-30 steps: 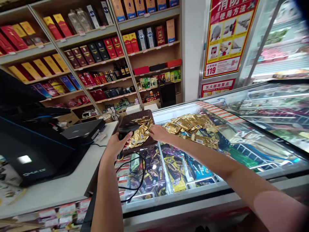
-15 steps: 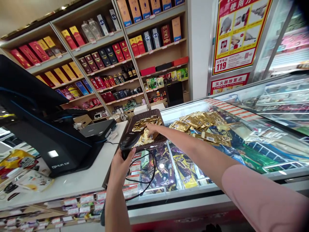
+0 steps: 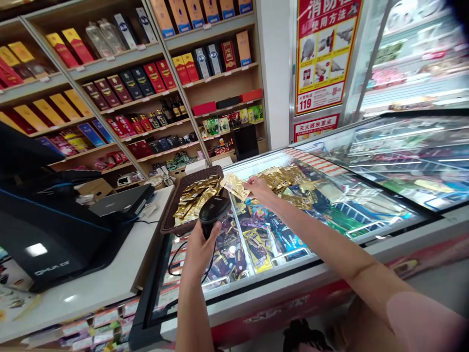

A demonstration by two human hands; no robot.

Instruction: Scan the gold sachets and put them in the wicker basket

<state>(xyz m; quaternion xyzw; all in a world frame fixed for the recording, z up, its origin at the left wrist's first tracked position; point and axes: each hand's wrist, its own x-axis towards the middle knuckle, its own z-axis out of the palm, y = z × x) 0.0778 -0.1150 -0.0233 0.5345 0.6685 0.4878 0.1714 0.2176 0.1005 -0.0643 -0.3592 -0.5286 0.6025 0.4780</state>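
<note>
Apparently partway through, grips a black scanner [image 3: 213,209] in the left hand [image 3: 201,243] and pinches one gold packet [image 3: 234,186] in the right hand [image 3: 258,189], with many more in the wicker basket [image 3: 169,215] to that hand's left and a loose pile [image 3: 282,178] to its right, neither visibly finished.

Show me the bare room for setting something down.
Free: the white counter strip between the black terminal and the freezer. Crowded: the basket, heaped with gold packets, and the freezer area beyond the right hand, where more packets lie.
</note>
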